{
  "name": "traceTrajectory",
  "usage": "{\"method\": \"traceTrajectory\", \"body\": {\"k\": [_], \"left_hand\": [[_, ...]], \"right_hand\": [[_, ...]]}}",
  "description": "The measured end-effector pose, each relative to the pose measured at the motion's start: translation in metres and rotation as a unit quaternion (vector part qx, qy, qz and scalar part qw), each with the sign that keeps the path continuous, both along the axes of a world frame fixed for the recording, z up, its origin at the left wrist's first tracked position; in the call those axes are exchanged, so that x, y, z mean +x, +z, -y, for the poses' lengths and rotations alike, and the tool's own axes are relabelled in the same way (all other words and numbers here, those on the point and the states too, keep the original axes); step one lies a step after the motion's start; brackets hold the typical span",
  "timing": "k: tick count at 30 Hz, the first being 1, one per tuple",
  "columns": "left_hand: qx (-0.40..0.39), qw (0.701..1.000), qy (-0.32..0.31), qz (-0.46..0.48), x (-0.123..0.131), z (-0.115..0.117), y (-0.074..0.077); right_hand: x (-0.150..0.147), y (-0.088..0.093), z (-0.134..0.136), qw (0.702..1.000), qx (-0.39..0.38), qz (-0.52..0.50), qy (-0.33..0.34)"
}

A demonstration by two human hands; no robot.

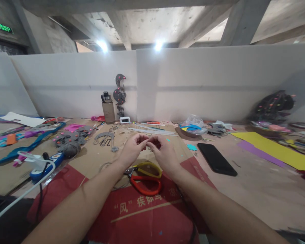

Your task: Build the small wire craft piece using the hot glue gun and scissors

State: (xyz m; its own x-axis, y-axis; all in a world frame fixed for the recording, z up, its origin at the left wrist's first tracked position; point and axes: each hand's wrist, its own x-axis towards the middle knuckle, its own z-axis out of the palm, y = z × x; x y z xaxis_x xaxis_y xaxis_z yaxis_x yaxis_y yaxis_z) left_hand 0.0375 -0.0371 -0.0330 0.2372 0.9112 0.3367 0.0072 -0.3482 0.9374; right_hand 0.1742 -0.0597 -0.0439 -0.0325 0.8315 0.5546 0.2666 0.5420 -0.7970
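Observation:
My left hand (133,147) and my right hand (164,153) meet fingertip to fingertip above the cardboard (147,223). Both are closed in a pinch; whatever lies between the fingers is too small or hidden to make out. Just below them lies a pair of scissors (149,192) with one red and one yellow handle loop, its blades pointing left and partly behind my left wrist. Thin grey cord (120,186) curls beside the scissors. Farther left on the cardboard rests a grey curved piece (104,135) with hanging strands and a small flower-like end (114,149).
A black phone (216,159) lies to the right, near a turquoise cut-out (192,147) and a bowl (193,133). Yellow sheet (274,149) is farther right. At left are a blue power strip (47,167) and grey pieces (72,139). A bottle (108,110) stands by the white partition (193,84).

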Motion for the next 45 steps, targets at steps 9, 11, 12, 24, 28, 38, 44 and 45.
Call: {"method": "traceTrajectory", "body": {"k": [9, 11, 12, 24, 28, 38, 44, 45], "left_hand": [[0.061, 0.995, 0.027, -0.074, -0.003, 0.0, 0.001], [0.072, 0.993, 0.035, -0.092, -0.004, -0.001, 0.0], [0.078, 0.991, 0.039, -0.102, -0.005, -0.002, -0.001], [0.049, 0.997, 0.012, -0.05, -0.007, -0.006, -0.003], [-0.047, 0.996, -0.039, 0.063, -0.003, -0.004, -0.001], [-0.062, 0.994, -0.037, 0.078, -0.008, -0.006, 0.005], [-0.047, 0.997, -0.03, 0.058, -0.001, -0.002, 0.002], [-0.049, 0.997, -0.015, 0.062, -0.001, -0.002, 0.001]], "right_hand": [[0.001, 0.001, -0.001, 1.0, 0.017, 0.001, -0.015], [0.001, 0.0, -0.002, 1.0, 0.016, 0.006, -0.011], [0.001, -0.001, -0.004, 1.0, 0.014, 0.01, -0.008], [0.005, -0.008, -0.015, 0.997, -0.045, -0.008, 0.067], [0.003, 0.0, -0.01, 0.991, -0.076, -0.048, 0.1], [-0.003, 0.005, -0.001, 0.983, -0.11, -0.123, 0.079], [-0.003, -0.002, -0.004, 0.993, -0.079, -0.08, 0.036], [-0.004, -0.003, -0.003, 0.993, -0.078, -0.072, 0.048]]}}
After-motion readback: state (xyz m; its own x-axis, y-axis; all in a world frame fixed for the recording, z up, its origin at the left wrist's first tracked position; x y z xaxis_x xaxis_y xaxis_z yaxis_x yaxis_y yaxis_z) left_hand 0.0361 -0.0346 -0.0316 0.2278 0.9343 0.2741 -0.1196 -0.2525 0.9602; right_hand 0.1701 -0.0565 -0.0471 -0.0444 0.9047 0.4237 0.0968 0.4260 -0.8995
